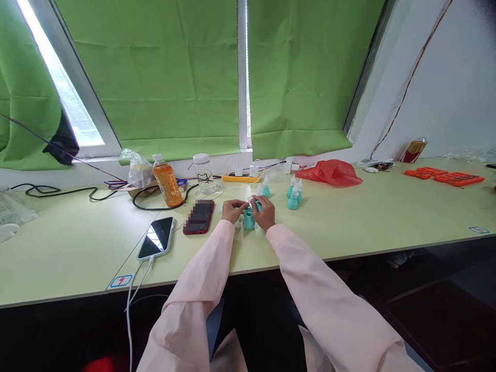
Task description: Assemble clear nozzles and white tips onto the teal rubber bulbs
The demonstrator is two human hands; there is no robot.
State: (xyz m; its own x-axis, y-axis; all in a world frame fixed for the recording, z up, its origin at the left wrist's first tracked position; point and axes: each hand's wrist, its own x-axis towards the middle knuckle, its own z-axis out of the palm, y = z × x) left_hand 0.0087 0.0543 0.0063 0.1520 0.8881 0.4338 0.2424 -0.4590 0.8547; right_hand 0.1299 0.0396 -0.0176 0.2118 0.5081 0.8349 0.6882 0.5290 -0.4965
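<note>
Right hand (265,213) holds a teal piece (259,206) near a round-bellied teal bulb (248,222).

Left, near edge: pale-edged phone (156,238), white cable (151,262) plugged in; red-cased phone (199,217) to its right. Beyond: orange drink bottle (168,183), white-lidded jar (204,176). Right: flat orange objects (459,179).

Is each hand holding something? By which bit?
The right hand holds a small teal piece; exactly where is hidden. For the left hand, I can't tell.
</note>
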